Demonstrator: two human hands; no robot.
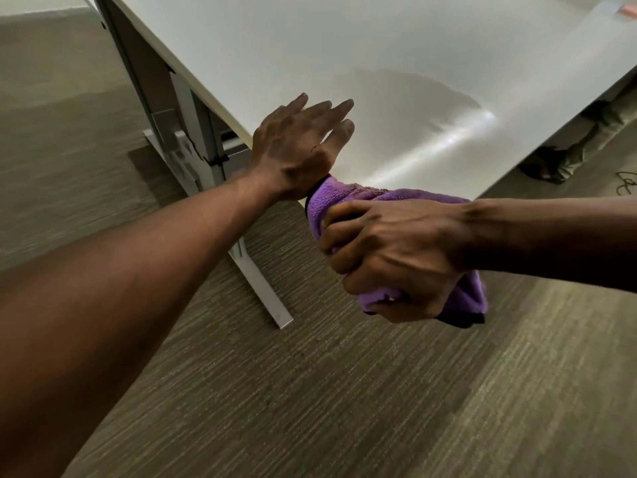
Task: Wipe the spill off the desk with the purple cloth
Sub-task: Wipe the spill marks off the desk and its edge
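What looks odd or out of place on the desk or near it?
A dull, smeared patch with a shiny streak lies on the white desk, like a wet film. The purple cloth is bunched in the right hand off the desk corner, not on the patch. The left hand is open above the edge.

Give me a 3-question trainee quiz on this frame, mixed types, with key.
1. True or false: the right hand grips the cloth.
2. The left hand is: A) holding the cloth, B) open over the desk corner, C) out of view.
3. Fill in: the cloth is bunched at the desk's ____.

Key: 1 true. 2 B. 3 edge, near the corner; a wet-looking smear shows farther in on the top.
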